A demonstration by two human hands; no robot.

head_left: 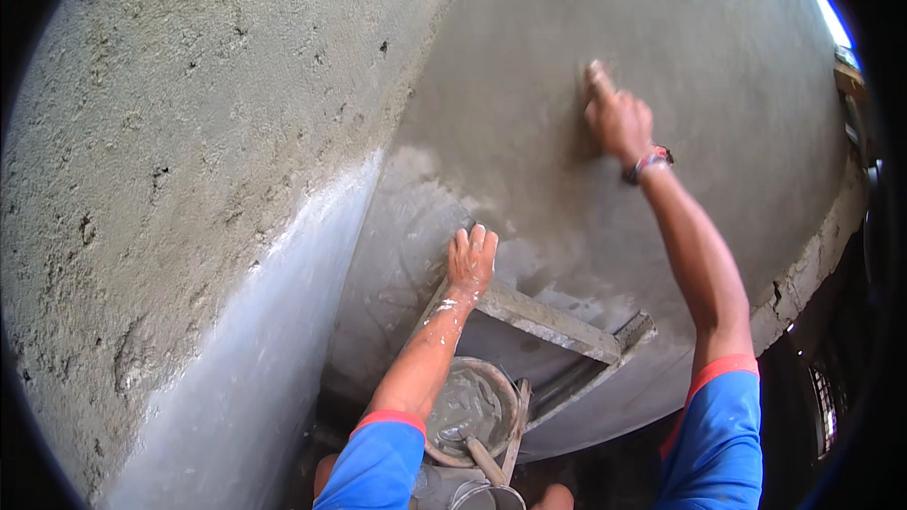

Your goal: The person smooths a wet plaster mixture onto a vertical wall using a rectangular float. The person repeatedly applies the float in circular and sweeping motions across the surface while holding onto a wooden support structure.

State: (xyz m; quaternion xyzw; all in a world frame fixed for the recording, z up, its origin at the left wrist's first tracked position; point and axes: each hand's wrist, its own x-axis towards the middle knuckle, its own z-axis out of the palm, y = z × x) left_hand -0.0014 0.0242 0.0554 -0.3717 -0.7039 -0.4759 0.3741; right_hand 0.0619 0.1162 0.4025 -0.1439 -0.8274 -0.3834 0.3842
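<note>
My left hand [470, 264], spotted with pale plaster, is closed at the top left corner of a wooden ladder [553, 323] leaning at the wall; its fingers curl over that corner. Higher and to the right, my right hand [620, 123] is against the grey plastered wall [529, 66]. Its index finger stretches upward and the other fingers are curled. Slight blur and the back of the hand hide whatever may be under it. Around the right hand the plaster looks dark and smooth; near the left hand it is paler and patchy.
Below my left arm is a round bucket [510, 387] of wet grey mortar, with a wooden tool handle [485, 461] across its rim. A metal container [487, 499] stands nearer. At left rises a rough wall [189, 132], smooth along its lower part. A broken ledge [803, 274] edges the right.
</note>
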